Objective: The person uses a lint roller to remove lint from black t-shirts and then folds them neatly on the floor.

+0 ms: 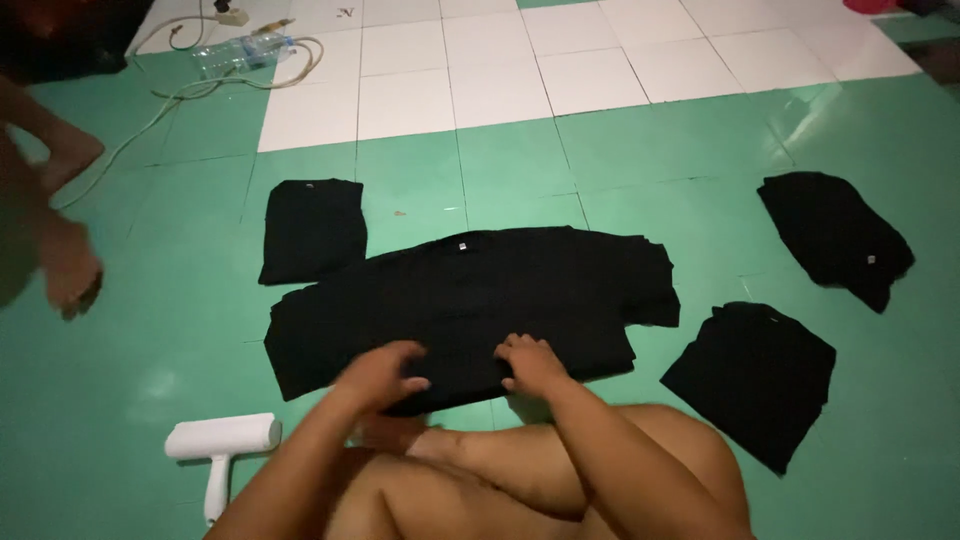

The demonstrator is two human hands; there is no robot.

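1. Far left edge, another person's hand (72,275) and foot (65,160) poke into view, kinda blurry. Behind them a white cable (150,115) loops over the floor next to a clear plastic bottle (243,52).
2. Bottom left there's a white lint roller (222,440) lying on the green floor (120,340), near the person's left arm.
3. A folded black shirt (312,230) sits just past the top left corner of the main one.
4. The big black shirt (470,300) is spread flat on the floor right in front of the person's crossed legs.
5. Left hand (385,375) has its grip curled over the near hem, fingers pinching the cloth. A bit motion-blurred.
6. Right hand (532,365) is just beside it, grip also closed on that same hem.
7. Over to the right, two more folded black shirts: one near the knee (755,380), one farther out (835,235).
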